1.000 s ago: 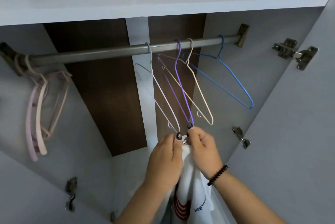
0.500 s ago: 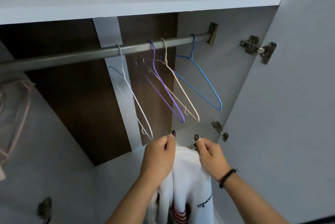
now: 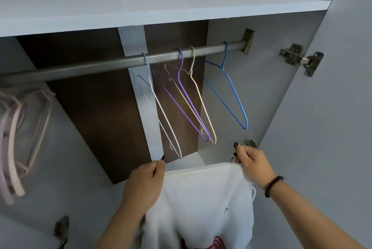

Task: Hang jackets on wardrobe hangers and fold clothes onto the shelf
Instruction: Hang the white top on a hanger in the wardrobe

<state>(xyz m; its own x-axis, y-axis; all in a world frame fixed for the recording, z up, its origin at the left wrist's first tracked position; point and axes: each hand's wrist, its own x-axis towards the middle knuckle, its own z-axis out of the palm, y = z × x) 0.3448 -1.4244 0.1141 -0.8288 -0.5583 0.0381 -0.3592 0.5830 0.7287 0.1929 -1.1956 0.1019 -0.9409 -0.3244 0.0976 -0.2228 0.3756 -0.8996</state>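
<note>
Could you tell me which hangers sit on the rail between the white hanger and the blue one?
In the head view, a purple hanger and a beige hanger hang between the white hanger and the blue hanger.

A white jacket [image 3: 203, 198] hangs stretched below four wire hangers [image 3: 193, 95] hooked on the wardrobe rail [image 3: 90, 67].

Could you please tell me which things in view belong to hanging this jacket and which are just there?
In use:
white jacket, held by left hand and right hand
wire hangers
rail

Just there:
pink hangers
shelf
door hinge
</note>
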